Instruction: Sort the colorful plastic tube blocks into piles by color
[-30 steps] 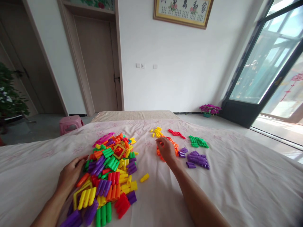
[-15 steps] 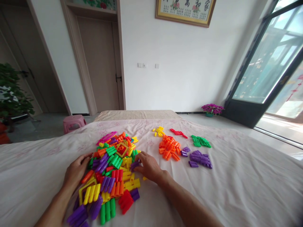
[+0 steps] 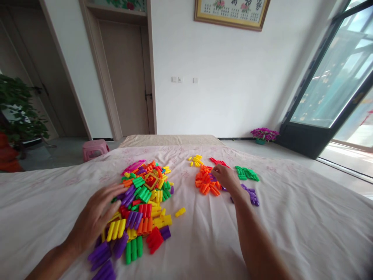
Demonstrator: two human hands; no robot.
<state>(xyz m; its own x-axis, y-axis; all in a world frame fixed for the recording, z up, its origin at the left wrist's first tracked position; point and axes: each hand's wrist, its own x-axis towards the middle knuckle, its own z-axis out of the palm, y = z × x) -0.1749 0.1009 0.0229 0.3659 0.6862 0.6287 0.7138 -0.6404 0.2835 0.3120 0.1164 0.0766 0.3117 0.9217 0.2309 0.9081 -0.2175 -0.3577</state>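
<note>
And the right hand (image 3: 227, 179) reaches forward over the orange pile (image 3: 206, 181), palm down, fingertips pinched on a purple piece (image 3: 213, 177) whose long axis is hard to make out. Over on the left, the left hand (image 3: 97, 212) angles inward, fingers spread and loosely open at the near-left edge of the mixed heap (image 3: 142, 198)! Up on the wall, the framed picture (image 3: 231, 13) carries Chinese characters, "和" among them.
</note>
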